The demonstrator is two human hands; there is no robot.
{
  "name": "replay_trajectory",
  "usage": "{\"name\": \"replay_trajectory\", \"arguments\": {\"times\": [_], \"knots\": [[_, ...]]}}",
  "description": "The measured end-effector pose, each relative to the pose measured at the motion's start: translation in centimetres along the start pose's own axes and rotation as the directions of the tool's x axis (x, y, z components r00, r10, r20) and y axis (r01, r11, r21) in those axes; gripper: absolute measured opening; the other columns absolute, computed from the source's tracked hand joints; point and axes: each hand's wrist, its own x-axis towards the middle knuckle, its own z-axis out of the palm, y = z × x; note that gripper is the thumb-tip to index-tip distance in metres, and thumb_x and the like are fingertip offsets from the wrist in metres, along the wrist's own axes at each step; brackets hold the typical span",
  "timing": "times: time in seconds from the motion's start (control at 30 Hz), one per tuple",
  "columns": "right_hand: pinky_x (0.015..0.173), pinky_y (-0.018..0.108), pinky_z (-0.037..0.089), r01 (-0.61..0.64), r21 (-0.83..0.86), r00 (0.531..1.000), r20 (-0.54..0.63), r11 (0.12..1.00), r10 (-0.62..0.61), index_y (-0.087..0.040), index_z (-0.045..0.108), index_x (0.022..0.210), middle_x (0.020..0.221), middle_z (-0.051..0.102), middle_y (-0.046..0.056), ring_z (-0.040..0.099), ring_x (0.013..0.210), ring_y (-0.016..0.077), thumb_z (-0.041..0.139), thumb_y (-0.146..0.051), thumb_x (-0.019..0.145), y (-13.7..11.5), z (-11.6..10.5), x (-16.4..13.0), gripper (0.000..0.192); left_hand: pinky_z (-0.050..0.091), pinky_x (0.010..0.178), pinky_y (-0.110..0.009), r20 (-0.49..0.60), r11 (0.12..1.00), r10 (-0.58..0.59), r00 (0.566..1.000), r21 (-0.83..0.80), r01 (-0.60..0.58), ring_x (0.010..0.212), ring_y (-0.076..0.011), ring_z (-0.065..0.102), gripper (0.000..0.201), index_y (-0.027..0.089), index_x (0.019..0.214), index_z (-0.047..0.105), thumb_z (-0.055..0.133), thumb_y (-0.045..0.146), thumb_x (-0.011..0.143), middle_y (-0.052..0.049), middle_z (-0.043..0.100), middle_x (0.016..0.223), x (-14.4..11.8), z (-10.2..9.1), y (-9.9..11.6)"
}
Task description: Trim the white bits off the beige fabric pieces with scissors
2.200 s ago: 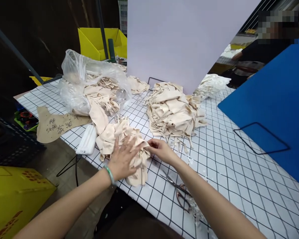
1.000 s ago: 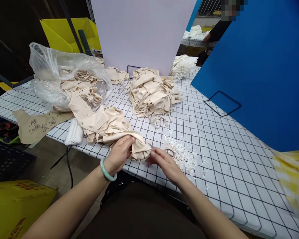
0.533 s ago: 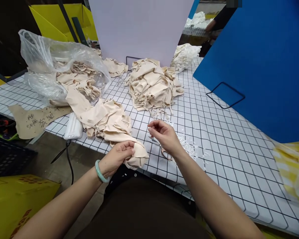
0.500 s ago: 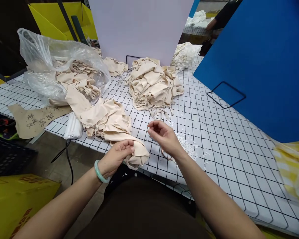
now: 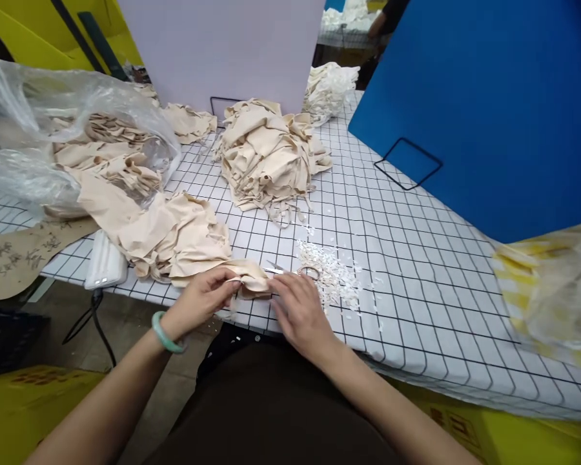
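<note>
My left hand [image 5: 206,297] is closed in a pinch on a beige fabric piece [image 5: 252,271] at the table's front edge. The fingers of my right hand [image 5: 303,313] close over the right end of that same piece; the thumb's contact is partly hidden. Just beyond the right fingers lie small scissors [image 5: 274,266], partly covered by the hand. Many small white bits [image 5: 336,274] are scattered to their right. A loose heap of beige fabric pieces [image 5: 193,236] lies left of my hands, touching the held piece.
A larger beige fabric pile [image 5: 271,152] stands farther back. At left are a clear plastic bag [image 5: 24,123] of fabric, a white power strip [image 5: 105,261] and a marked brown pattern piece [image 5: 24,255]. Blue [image 5: 489,116] and pale [image 5: 227,45] boards stand behind; a yellow-striped bag [image 5: 513,290] is right.
My right hand has come down and left onto the fabric piece from above the table. The left hand has regripped the piece, now held flatter. The camera view has turned right.
</note>
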Motion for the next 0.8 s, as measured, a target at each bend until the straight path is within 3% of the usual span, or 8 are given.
{"name": "replay_trajectory", "arguments": {"times": [0.1,0.17,0.27,0.37,0.57,0.63,0.7,0.8], "knots": [[0.084,0.042,0.051,-0.097,-0.139,0.995,-0.050,0.986,0.091,-0.017,0.062,0.114,0.099,0.067,0.012,0.060,0.096,0.0264,0.048,-0.007,0.094,2.6,-2.4,-1.0,0.027,0.031,0.044,-0.019,0.160,0.986,-0.139,0.977,-0.070,0.152,0.048,-0.0073,0.038,0.036,0.016,0.087,0.064,0.065,0.052,0.086,0.005,0.048,0.058,0.6,-0.4,1.3],[0.076,0.036,0.051,-0.096,-0.258,0.990,0.080,0.961,0.120,-0.015,0.066,0.103,0.092,0.066,0.011,0.059,0.088,0.0244,0.050,-0.003,0.090,4.4,-3.4,-0.4,0.024,0.033,0.046,-0.018,0.211,0.978,-0.170,0.963,-0.080,0.190,0.050,-0.0068,0.042,0.039,0.015,0.088,0.062,0.066,0.054,0.085,0.003,0.054,0.062,1.2,0.0,1.8],[0.069,0.034,0.049,-0.018,-0.354,0.962,0.250,0.935,0.113,-0.016,0.069,0.086,0.083,0.066,0.009,0.058,0.081,0.0238,0.053,0.002,0.084,5.7,-3.1,1.2,0.024,0.044,0.056,-0.021,0.279,0.963,-0.195,0.940,-0.130,0.238,0.061,-0.0087,0.053,0.042,0.013,0.087,0.062,0.069,0.054,0.083,-0.002,0.063,0.076,1.8,0.9,1.7],[0.067,0.036,0.048,0.011,-0.356,0.959,0.268,0.934,0.090,-0.015,0.068,0.075,0.078,0.066,0.010,0.057,0.077,0.0242,0.053,0.007,0.077,5.7,-2.1,2.4,0.027,0.037,0.052,-0.018,0.297,0.933,-0.237,0.925,-0.196,0.302,0.060,-0.0060,0.048,0.039,0.013,0.088,0.061,0.077,0.047,0.077,-0.001,0.063,0.080,1.6,1.3,1.4],[0.067,0.036,0.050,-0.023,-0.318,0.978,0.191,0.948,0.088,-0.015,0.070,0.087,0.080,0.070,0.009,0.061,0.079,0.0240,0.055,-0.005,0.085,6.8,-4.2,2.5,0.018,0.025,0.046,-0.016,0.286,0.923,-0.236,0.929,-0.233,0.307,0.048,-0.0028,0.032,0.036,0.013,0.084,0.061,0.068,0.048,0.086,0.003,0.054,0.063,0.1,1.6,1.0],[0.065,0.036,0.049,-0.186,-0.189,0.980,0.034,0.964,0.196,-0.017,0.069,0.094,0.083,0.071,0.008,0.062,0.078,0.0225,0.054,-0.013,0.089,7.3,-5.4,1.7,0.016,0.031,0.046,-0.017,0.286,0.914,-0.246,0.926,-0.251,0.320,0.048,-0.0043,0.036,0.039,0.012,0.087,0.065,0.067,0.051,0.087,0.003,0.053,0.060,-0.4,1.6,1.1],[0.065,0.035,0.051,-0.384,0.124,0.916,-0.072,0.915,0.394,-0.019,0.067,0.098,0.088,0.072,0.007,0.063,0.076,0.0202,0.057,-0.024,0.089,7.3,-6.2,0.8,0.014,0.034,0.046,-0.017,0.237,0.904,-0.247,0.939,-0.292,0.312,0.051,-0.0057,0.043,0.040,0.012,0.089,0.067,0.070,0.052,0.084,0.000,0.059,0.066,-1.0,1.1,1.9],[0.067,0.035,0.053,-0.512,0.617,0.779,0.039,0.598,0.626,-0.021,0.066,0.108,0.094,0.071,0.007,0.064,0.078,0.0188,0.059,-0.035,0.087,6.6,-6.2,-0.4,0.026,0.034,0.047,-0.015,0.031,0.918,-0.143,0.989,-0.369,0.144,0.055,-0.0060,0.045,0.035,0.014,0.089,0.069,0.076,0.047,0.081,-0.002,0.063,0.073,-1.7,-0.2,4.1]]}}
